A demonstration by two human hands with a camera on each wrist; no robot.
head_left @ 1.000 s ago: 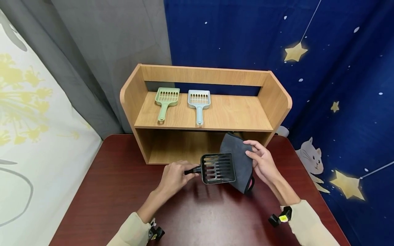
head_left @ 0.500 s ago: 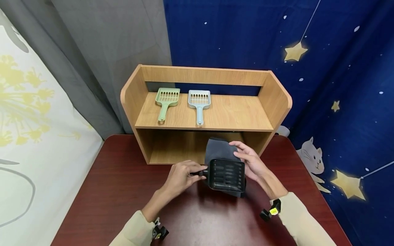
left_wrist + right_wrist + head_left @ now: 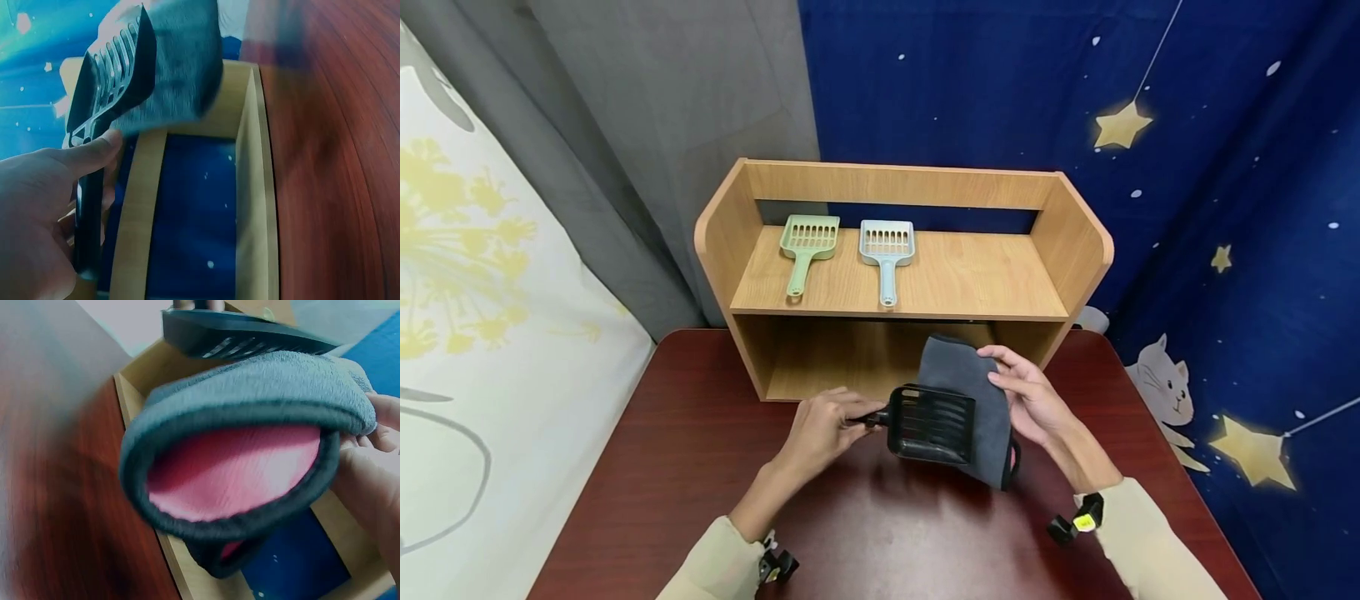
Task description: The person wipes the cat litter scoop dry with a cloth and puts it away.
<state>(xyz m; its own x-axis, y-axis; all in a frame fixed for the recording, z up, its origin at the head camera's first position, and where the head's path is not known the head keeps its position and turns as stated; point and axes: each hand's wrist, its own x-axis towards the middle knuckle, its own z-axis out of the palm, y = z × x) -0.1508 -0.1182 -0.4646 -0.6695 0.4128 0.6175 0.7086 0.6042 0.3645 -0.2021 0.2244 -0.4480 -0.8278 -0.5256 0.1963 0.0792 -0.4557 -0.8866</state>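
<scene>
My left hand (image 3: 820, 429) grips the handle of a black slotted litter scoop (image 3: 932, 456), its head pointing right; the left wrist view shows the thumb along the handle of the scoop (image 3: 147, 72). Behind the scoop, a grey cloth (image 3: 958, 365) with dark edging is pinched by my right hand (image 3: 1033, 406), thumb and fingers on its right side. In the right wrist view the cloth (image 3: 269, 384) bends into a loop, exposing its pink inner side (image 3: 244, 472). Scoop and cloth overlap; whether they touch, I cannot tell.
A wooden two-tier shelf (image 3: 981, 279) stands at the back of the dark red table (image 3: 700, 475). On its upper board lie a green litter scoop (image 3: 799, 275) and a light blue litter scoop (image 3: 887, 283). Curtains (image 3: 955, 100) hang behind.
The cloth and right hand shifted left behind the scoop, then partly back right. Meanwhile the scoop went slightly right, then back left, and its head tilted.
</scene>
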